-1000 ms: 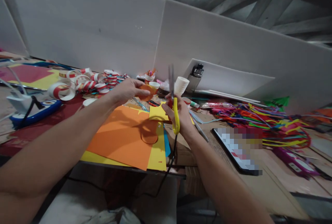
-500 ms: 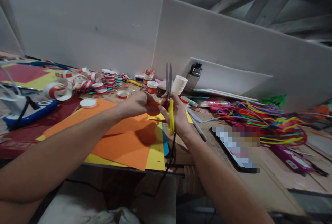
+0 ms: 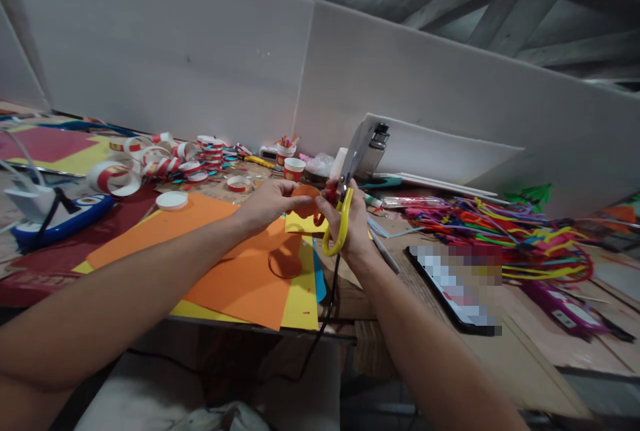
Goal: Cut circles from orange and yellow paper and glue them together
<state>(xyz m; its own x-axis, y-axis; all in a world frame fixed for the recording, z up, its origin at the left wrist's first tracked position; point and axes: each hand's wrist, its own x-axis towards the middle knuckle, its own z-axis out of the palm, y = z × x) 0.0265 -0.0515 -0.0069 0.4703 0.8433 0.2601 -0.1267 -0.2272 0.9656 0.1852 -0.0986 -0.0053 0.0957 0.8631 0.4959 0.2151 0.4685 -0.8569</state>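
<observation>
My left hand (image 3: 267, 206) pinches a small rounded piece of orange paper (image 3: 304, 195) by its left side. My right hand (image 3: 357, 224) is closed around scissors (image 3: 341, 223) with yellow handles, their blades pointing up and away from me. The right fingertips also touch the right edge of the orange piece. Below both hands lie orange paper sheets (image 3: 240, 284) on top of yellow paper (image 3: 300, 291). A thin curved outline shows on the orange sheet; whether it is a cut strip or a shadow, I cannot tell.
White cup rings with red bands (image 3: 163, 158) lie at the left, near a blue-and-white device (image 3: 65, 214). A paper cup (image 3: 294, 168) stands behind my hands. On the right are a phone (image 3: 445, 288) and a heap of coloured pipe cleaners (image 3: 500, 228). White panels rise behind.
The scissors have tilted from nearly upright to leaning right, and their blades are now seen broadside. The orange piece has turned and shows its flat face more. Both hands stay close together.
</observation>
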